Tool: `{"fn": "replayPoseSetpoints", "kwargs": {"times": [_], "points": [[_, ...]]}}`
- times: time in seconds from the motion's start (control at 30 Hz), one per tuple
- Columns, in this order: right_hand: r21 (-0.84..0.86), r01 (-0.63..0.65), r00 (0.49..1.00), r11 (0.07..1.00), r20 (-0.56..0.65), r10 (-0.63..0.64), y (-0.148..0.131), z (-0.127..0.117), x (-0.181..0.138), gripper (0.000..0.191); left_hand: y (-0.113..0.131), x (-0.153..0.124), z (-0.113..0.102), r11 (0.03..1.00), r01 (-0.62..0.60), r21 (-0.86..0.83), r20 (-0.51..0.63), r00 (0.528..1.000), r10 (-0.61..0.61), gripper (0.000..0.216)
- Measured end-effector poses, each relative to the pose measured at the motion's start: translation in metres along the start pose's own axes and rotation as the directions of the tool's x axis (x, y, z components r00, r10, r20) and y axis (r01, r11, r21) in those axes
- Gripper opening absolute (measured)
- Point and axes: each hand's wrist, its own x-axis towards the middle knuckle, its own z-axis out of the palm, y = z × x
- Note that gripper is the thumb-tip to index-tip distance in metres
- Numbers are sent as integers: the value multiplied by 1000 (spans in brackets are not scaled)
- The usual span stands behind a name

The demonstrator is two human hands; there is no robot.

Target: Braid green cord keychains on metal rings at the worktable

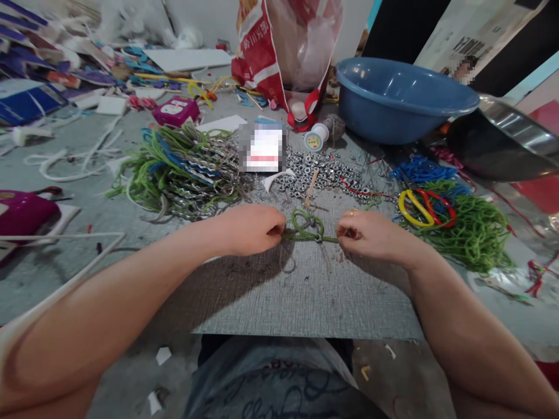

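A green cord runs between my two hands, with a loop standing up in its middle and a small metal nut threaded on it. My left hand has its fingers closed on the cord's left part. On the other side my right hand, with a ring on one finger, pinches the right part. A thin grey string hangs from the cord onto the grey textured board. Just beyond the hands lie many loose metal nuts and a thin wooden stick.
Left lies a bundle of green and blue cords with metal nuts. Scissors with yellow and red handles rest by loose green cords at right. Behind stand a blue basin, a metal bowl, a red bag and a thread spool.
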Motion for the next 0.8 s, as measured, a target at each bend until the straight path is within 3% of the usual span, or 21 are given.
{"fn": "replayPoseSetpoints", "kwargs": {"times": [0.13,0.23,0.3,0.4,0.53,0.8], "points": [[109,41,999,993,-17,-40,-9,-1,1,9,3,-3,0,999,-30,-34,-143,989,25,21],[180,69,997,981,-40,-63,-13,0,2,9,12,-3,4,981,-141,-130,-356,930,87,26],[226,71,997,972,-55,-60,-13,2,2,8,18,-1,10,951,-223,-215,-440,891,110,17],[317,42,998,948,-58,-25,-12,4,3,7,27,7,23,934,-278,-225,-401,900,171,22],[421,26,999,907,-54,-3,-13,7,3,7,32,18,36,975,-151,-162,-338,937,89,22],[540,55,989,840,-148,30,-10,7,3,7,32,20,33,985,-112,-130,-296,953,70,17]]}}
